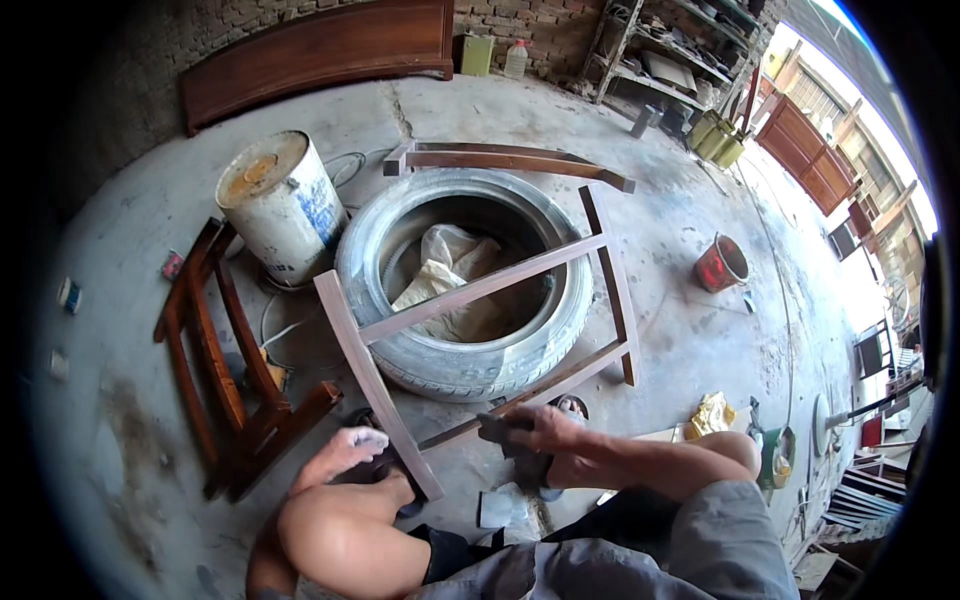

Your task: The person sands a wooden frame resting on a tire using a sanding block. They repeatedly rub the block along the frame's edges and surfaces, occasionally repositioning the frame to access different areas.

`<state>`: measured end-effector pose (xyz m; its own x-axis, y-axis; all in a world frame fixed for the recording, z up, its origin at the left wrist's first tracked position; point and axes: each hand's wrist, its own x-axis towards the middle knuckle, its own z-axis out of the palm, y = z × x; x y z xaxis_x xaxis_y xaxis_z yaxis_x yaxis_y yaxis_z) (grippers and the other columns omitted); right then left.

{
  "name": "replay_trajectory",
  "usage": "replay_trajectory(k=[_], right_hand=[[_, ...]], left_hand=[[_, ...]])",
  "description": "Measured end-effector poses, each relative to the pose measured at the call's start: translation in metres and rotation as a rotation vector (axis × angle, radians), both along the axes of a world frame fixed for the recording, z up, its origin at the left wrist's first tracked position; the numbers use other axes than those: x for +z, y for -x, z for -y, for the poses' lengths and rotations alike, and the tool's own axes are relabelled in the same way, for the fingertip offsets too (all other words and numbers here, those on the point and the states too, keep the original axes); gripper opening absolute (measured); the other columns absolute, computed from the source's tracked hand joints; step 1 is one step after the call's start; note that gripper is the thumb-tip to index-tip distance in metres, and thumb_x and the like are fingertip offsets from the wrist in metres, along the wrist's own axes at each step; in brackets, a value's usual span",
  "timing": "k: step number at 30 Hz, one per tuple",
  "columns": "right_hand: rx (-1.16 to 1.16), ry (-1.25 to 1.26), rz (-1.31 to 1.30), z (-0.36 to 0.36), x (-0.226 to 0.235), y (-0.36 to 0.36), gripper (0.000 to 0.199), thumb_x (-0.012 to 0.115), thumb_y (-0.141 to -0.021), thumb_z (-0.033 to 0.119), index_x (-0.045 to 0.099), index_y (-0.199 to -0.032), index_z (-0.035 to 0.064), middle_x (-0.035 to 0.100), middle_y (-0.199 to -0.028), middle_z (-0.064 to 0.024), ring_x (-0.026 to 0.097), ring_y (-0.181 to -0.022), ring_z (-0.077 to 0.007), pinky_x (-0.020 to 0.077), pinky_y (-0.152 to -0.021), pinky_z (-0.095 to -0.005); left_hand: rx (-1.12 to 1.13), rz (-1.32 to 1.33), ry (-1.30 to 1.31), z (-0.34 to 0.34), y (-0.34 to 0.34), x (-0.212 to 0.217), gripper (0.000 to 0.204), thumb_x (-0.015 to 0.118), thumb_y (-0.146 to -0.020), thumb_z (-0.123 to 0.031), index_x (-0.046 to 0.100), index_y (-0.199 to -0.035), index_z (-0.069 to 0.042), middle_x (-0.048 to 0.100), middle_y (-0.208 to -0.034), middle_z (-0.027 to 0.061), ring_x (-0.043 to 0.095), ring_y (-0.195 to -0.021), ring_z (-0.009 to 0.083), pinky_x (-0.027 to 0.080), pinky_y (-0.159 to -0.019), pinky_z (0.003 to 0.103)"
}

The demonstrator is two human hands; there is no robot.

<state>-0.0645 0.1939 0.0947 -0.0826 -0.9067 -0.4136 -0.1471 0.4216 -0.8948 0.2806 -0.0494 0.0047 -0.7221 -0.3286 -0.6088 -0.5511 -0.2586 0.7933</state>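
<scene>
A wooden frame of pale, dusty bars rests tilted across a grey, dust-covered tyre. My right hand is closed around a dark, flat piece of sandpaper, close to the frame's near crossbar. Whether the sandpaper touches the bar I cannot tell. Beside the lower end of the frame's left bar, my left hand hovers above my knee with its fingers loosely apart and nothing in them. White dust coats its fingertips. A crumpled whitish plastic sheet lies inside the tyre.
To the left stand a dirty white bucket and a dark brown wooden frame. Beyond the tyre lies a curved wooden piece. A red bucket sits at right. A long wooden panel leans against the far brick wall.
</scene>
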Motion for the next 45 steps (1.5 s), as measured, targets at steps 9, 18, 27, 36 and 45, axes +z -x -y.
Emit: replay_trajectory(k=[9, 18, 27, 36, 45], right_hand=[[0.229, 0.094, -0.353, 0.033, 0.162, 0.034, 0.049, 0.075, -0.088, 0.037, 0.066, -0.119, -0.0001, 0.07, -0.098, -0.0151, 0.065, -0.093, -0.0244, 0.0499, -0.087, -0.0387], [-0.275, 0.363, 0.363, 0.023, 0.206, 0.075, 0.071, 0.059, -0.102, 0.047, 0.04, -0.153, 0.002, 0.053, -0.147, -0.0135, 0.05, -0.136, -0.0263, 0.0384, -0.114, -0.0422], [-0.325, 0.491, 0.195, 0.055, 0.162, 0.079, 0.043, 0.054, -0.108, 0.039, 0.065, -0.13, 0.003, 0.066, -0.097, 0.0038, 0.055, -0.082, -0.0051, 0.0467, -0.069, -0.023], [-1.428, 0.166, 0.263, -0.087, -0.096, 0.196, 0.023, 0.062, -0.103, 0.027, 0.069, -0.113, 0.0084, 0.067, -0.084, -0.0016, 0.059, -0.065, -0.0092, 0.0455, -0.055, -0.0273], [-1.484, -0.104, -0.732, -0.153, -0.201, 0.191, 0.035, 0.056, -0.092, 0.006, 0.066, -0.126, 0.0054, 0.071, -0.117, -0.0193, 0.065, -0.11, -0.039, 0.0502, -0.098, -0.0444]], left_hand=[[-0.491, -0.357, 0.521, -0.021, 0.156, 0.23, 0.086, 0.083, -0.084, -0.039, 0.045, -0.149, 0.002, 0.058, -0.142, 0.02, 0.054, -0.133, 0.0268, 0.04, -0.114, 0.038], [0.27, -0.626, -0.062, -0.091, 0.211, 0.251, 0.03, 0.074, -0.096, -0.022, 0.066, -0.117, -0.002, 0.073, -0.098, 0.0078, 0.072, -0.082, 0.0188, 0.06, -0.073, 0.032], [0.239, -0.632, -0.028, -0.104, 0.271, 0.238, 0.034, 0.068, -0.1, -0.031, 0.065, -0.122, -0.005, 0.072, -0.112, 0.0092, 0.073, -0.097, 0.0231, 0.059, -0.083, 0.037], [-0.272, -0.144, 1.62, -0.061, 0.311, 0.074, 0.076, 0.073, -0.088, -0.032, 0.042, -0.151, -0.003, 0.036, -0.158, 0.022, 0.028, -0.15, 0.0399, 0.021, -0.121, 0.061], [-0.456, -0.043, 1.305, 0.067, 0.329, 0.044, 0.063, 0.075, -0.088, -0.032, 0.051, -0.136, 0.0, 0.065, -0.121, 0.0272, 0.064, -0.109, 0.0463, 0.052, -0.092, 0.051]])
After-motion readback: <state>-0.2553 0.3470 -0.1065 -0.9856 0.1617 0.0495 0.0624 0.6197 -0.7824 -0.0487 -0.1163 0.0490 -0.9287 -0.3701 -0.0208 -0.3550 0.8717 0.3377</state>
